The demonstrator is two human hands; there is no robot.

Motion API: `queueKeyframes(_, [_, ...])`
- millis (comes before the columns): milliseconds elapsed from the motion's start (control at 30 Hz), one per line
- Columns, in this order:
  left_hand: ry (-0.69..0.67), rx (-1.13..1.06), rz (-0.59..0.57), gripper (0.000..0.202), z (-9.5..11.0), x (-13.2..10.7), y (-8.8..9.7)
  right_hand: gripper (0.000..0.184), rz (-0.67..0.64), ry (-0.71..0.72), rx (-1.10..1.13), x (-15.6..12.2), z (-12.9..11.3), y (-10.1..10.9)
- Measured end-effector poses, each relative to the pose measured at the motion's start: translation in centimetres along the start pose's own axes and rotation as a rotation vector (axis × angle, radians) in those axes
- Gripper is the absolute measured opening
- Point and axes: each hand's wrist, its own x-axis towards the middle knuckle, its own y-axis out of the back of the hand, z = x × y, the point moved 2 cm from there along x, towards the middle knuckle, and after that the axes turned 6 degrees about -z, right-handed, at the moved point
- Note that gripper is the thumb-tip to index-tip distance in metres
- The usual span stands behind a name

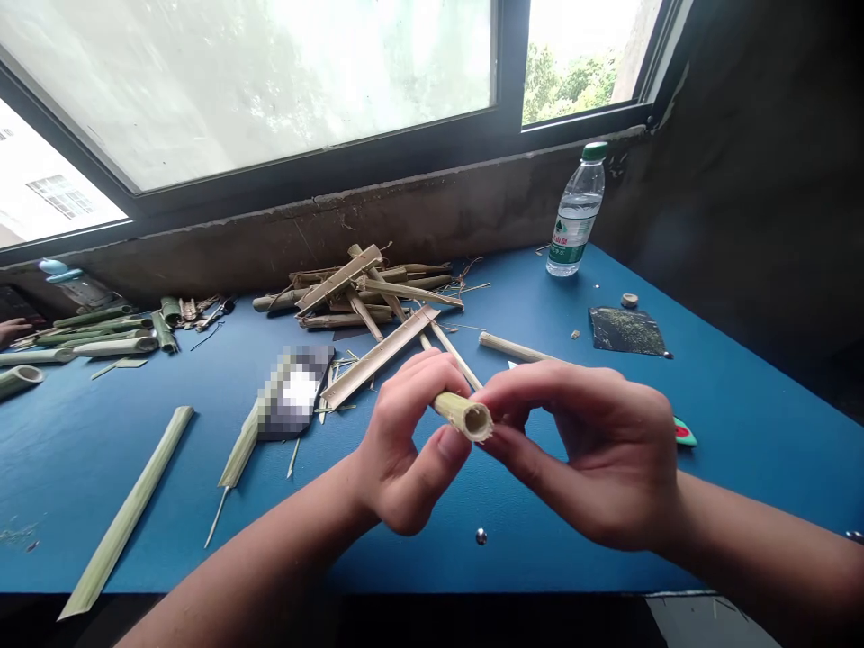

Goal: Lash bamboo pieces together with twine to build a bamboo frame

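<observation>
A short, hollow bamboo tube (pixel 464 416) points its open end toward me, with a rough, frayed rim. My left hand (pixel 415 441) is closed around it, thumb below and fingers over the top. On the other side, my right hand (pixel 594 450) pinches at the rim with thumb and forefinger; any small bit between those fingertips is hidden. Behind my right hand shows the green and red end of a tool (pixel 685 432), the rest covered. A thin bamboo stick (pixel 517 347) lies just beyond the hands.
Split bamboo pieces (pixel 364 292) are heaped by the wall. Green bamboo tubes (pixel 114 342) lie at left, near another person's hand (pixel 12 331). A bamboo strip (pixel 128 513) lies at front left, a dark pixelated object (pixel 297 393) mid-left. A water bottle (pixel 576 211) stands back right near sandpaper (pixel 626 331).
</observation>
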Motion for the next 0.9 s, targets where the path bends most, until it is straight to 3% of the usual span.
queueKeyframes(167, [-0.007,-0.002,-0.015,0.022,-0.26,-0.03,-0.16,0.024,0.045,-0.026,0.006,-0.01,0.21,0.03])
queueKeyframes(500, [-0.009,0.019,-0.023,0.024,-0.31,0.04,-0.19,0.022,0.028,0.062,-0.108,0.35,0.27,0.43])
queueKeyframes(733, [-0.062,0.022,0.004,0.019,-0.44,-0.13,-0.18,0.044,0.071,0.022,-0.102,-0.07,0.23,0.25])
queueKeyframes(900, [0.011,0.015,-0.026,0.024,-0.44,-0.1,-0.26,0.023,0.046,0.021,-0.107,0.19,0.1,0.34])
